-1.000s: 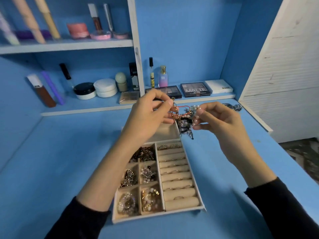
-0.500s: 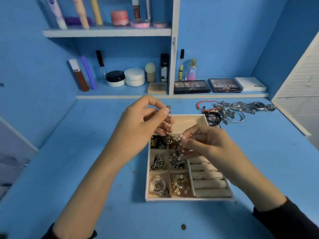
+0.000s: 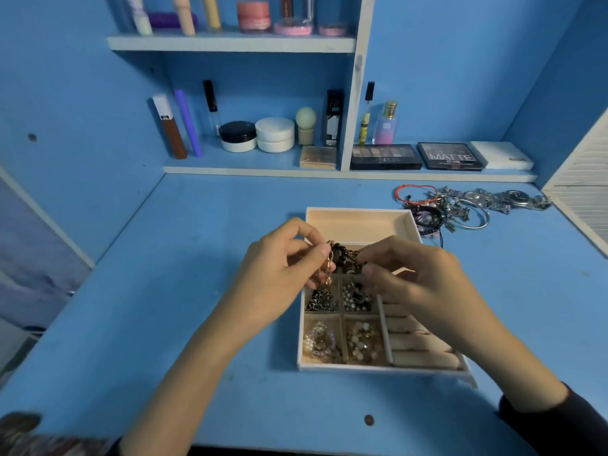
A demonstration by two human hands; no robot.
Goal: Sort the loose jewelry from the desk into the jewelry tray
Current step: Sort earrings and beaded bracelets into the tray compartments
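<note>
A cream jewelry tray (image 3: 358,218) lies on the blue desk, its small compartments full of beaded and metal pieces, with ring rolls along its right side. My left hand (image 3: 279,278) pinches a gold chain (image 3: 328,268) that hangs over the tray's upper left compartments. My right hand (image 3: 411,278) pinches a tangle of dark beads (image 3: 342,253) joined to that chain, just above the tray. A pile of loose jewelry (image 3: 441,209) with bracelets, a bangle and watches lies on the desk beyond the tray's right corner.
A low shelf behind the desk carries makeup palettes (image 3: 385,158), jars (image 3: 274,134) and bottles. A white slatted door (image 3: 585,199) stands at the right. A small coin-like disc (image 3: 368,419) lies near the desk's front edge.
Both hands came down with the tangled pieces from in front of the shelf to just above the tray. The view shifted, so the loose jewelry pile now shows at the right.
</note>
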